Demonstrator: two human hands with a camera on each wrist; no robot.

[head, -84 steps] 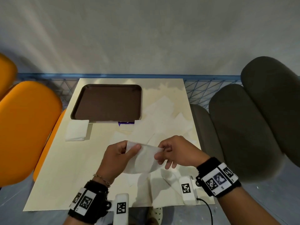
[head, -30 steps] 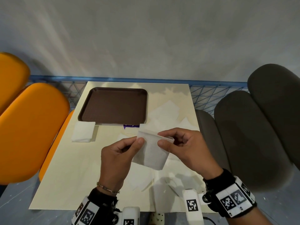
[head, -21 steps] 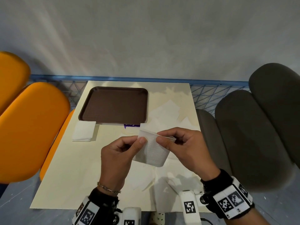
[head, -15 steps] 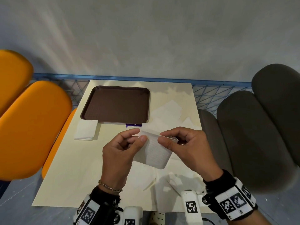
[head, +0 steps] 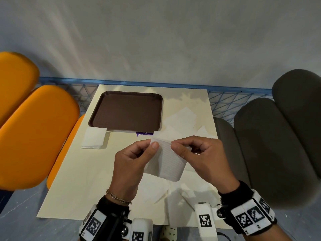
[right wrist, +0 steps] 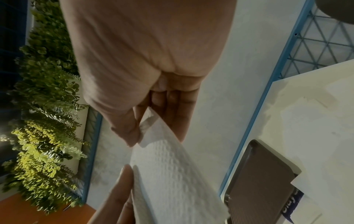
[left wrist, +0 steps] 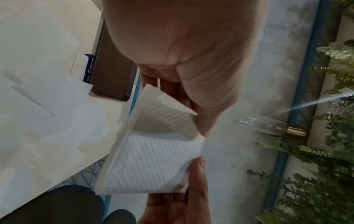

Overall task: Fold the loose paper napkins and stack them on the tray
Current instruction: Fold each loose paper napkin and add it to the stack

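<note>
A folded white paper napkin (head: 166, 162) hangs in the air over the cream table (head: 78, 180). My left hand (head: 151, 143) pinches its upper left corner between thumb and forefinger. My right hand (head: 174, 145) pinches the top edge right beside it. In the left wrist view the napkin (left wrist: 153, 159) shows its layers slightly parted. The brown tray (head: 126, 112) sits bare at the table's far left. One folded napkin pile (head: 93, 140) lies on the table at the tray's near left corner. Loose napkins (head: 180, 119) are spread right of the tray, with more loose napkins (head: 156, 190) under my hands.
A purple wrapper (head: 145, 133) pokes out from under the tray's near edge. Orange chairs (head: 34, 133) stand close on the left and dark grey chairs (head: 269, 153) on the right. A blue mesh rail (head: 225, 101) and a grey wall run behind the table.
The napkin has gone from a wide sheet stretched between my hands to a smaller folded square. My hands have come together along its top edge and lifted slightly.
</note>
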